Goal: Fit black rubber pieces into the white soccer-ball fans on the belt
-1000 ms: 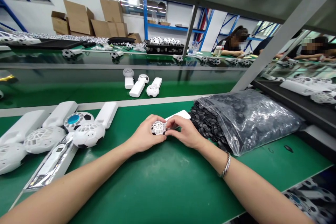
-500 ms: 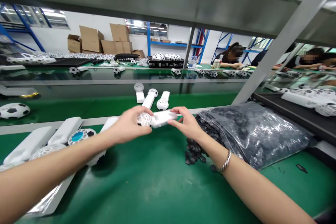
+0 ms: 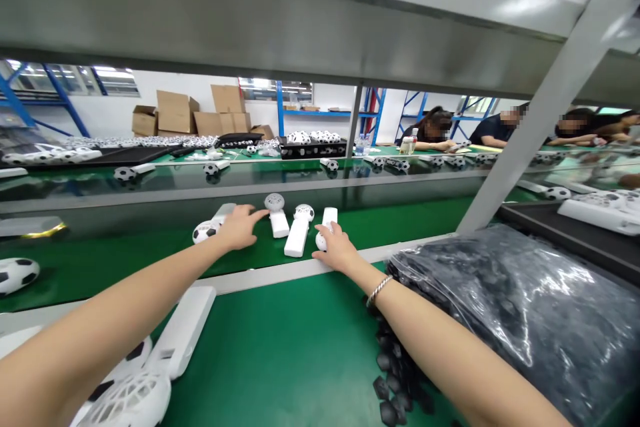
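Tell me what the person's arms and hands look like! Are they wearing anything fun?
The left hand and right hand wear no gloves. Both forearms are bare, with no sleeves showing. The right wrist has a silvery bracelet, twisted like rope.

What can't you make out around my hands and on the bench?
Head view: the right hand covers part of a white unit, hiding its grip.
Head view: the left hand partly covers a ball-headed unit; contact is unclear.
Head view: the bottom edge cuts off a grille-headed unit.
Head view: glare and folds obscure what the plastic bag holds.
Head view: far ball units are too small for detail.
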Available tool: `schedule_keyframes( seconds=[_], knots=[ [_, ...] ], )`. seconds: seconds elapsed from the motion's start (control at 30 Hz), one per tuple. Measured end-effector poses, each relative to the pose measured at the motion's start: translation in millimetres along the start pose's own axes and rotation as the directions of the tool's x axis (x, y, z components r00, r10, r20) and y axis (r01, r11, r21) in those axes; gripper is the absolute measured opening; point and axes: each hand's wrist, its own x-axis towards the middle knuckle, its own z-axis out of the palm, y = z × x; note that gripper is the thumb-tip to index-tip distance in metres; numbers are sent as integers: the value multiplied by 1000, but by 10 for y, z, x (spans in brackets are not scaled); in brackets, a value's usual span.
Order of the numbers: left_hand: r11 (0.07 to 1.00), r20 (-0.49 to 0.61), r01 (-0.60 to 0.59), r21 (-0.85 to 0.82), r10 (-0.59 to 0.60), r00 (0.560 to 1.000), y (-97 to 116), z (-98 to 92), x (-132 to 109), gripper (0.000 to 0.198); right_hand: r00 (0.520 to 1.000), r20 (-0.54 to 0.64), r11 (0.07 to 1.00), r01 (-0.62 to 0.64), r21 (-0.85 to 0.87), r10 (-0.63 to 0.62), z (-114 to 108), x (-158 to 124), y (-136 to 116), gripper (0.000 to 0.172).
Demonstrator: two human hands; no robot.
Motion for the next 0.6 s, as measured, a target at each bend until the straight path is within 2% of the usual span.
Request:
schedule_keyframes(
  seconds=[0.07, 0.17, 0.23, 0.3, 0.43, 0.6],
  knots=[
    [992, 98, -126, -2, 126, 987, 262, 102, 214, 80, 1000, -25, 1000, 1, -4, -1, 31, 66, 58, 61],
    [982, 219, -188, 1, 183, 958, 572, 211, 492, 80, 998, -56, 1000, 18, 11, -17, -12, 92, 174, 53],
    [976, 258, -218, 10, 208, 944, 684, 231, 575, 74, 996, -83, 999, 28, 33, -26, -112, 35, 248, 50],
    [962, 257, -271, 19, 258, 932, 724, 203, 554, 59, 992, -120, 998, 36, 57, -29, -259, -96, 307, 48],
    [919, 210, -393, 15, 381, 900, 690, 48, 263, 31, 976, -209, 980, 97, 172, -60, -597, -559, 363, 44],
    [897, 151, -442, -5, 438, 886, 727, -172, -425, 29, 962, -261, 948, 154, 277, -80, -897, -1214, 294, 41]
  ],
)
